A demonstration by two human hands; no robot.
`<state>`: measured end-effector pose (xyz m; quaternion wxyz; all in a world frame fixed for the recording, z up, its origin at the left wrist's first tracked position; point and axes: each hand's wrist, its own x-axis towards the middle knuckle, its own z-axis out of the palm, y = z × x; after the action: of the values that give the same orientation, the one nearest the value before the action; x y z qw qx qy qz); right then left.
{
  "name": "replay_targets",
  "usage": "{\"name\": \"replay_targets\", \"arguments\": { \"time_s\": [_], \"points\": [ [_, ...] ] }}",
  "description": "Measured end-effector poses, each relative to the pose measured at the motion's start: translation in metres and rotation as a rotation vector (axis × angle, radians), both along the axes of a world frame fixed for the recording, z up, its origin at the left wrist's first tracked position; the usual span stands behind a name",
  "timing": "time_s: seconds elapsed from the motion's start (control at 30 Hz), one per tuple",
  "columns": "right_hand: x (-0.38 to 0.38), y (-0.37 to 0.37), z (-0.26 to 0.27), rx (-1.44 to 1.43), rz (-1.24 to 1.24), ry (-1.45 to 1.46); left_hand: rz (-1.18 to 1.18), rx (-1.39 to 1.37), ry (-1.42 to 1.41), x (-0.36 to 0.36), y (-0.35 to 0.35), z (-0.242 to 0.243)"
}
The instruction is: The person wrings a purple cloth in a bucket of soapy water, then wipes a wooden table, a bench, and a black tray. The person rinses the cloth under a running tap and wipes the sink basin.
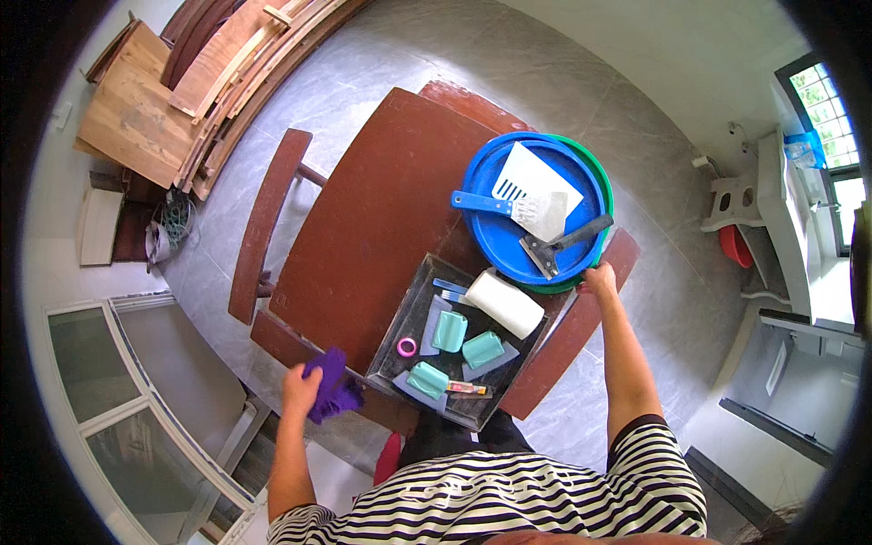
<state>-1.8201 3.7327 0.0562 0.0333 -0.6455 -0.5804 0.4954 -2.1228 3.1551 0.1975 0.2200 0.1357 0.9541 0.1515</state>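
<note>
My left hand [300, 392] clutches a crumpled purple cloth [332, 392] beside the table's near left edge. My right hand [599, 281] grips the near right rim of a green basin [606, 174], which sits under a round blue basin [480, 235]. Across the blue basin lie a white slotted plastic spreader [535, 170], a blue-handled putty knife [487, 203] and a black-handled blade scraper [579, 235]. Closer to me, a black tray [402, 371] holds a white paper roll [504, 304], teal-handled pads [449, 332], a pink tape roll [407, 347], blue-handled brushes [451, 289] and a small labelled packet [466, 387].
The tray and basins rest on a brown wooden table [361, 204]. Wooden benches [266, 231] stand around it, one [572, 334] at the right. Planks [136, 102] lean at upper left. A glass-paned frame [146, 409] is at lower left, and a sink counter [790, 204] at right.
</note>
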Motion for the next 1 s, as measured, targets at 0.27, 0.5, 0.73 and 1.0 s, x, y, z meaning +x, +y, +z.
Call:
{"name": "replay_targets", "arguments": {
  "time_s": [0.27,0.5,0.73,1.0],
  "points": [
    [-0.05,0.014,0.004,0.013,0.021,0.006,-0.277,0.465,-0.574,-0.157,0.251,0.019],
    [-0.088,0.016,0.007,0.051,0.096,0.099,-0.193,0.611,-1.16,-0.2,0.408,-0.021],
    [-0.181,-0.004,0.028,0.016,0.21,0.12,-0.207,0.432,-1.041,-0.254,0.369,-0.011],
    [-0.242,-0.065,0.047,0.129,0.51,0.102,-0.052,0.484,-0.954,-0.303,0.272,0.009]
  ]
}}
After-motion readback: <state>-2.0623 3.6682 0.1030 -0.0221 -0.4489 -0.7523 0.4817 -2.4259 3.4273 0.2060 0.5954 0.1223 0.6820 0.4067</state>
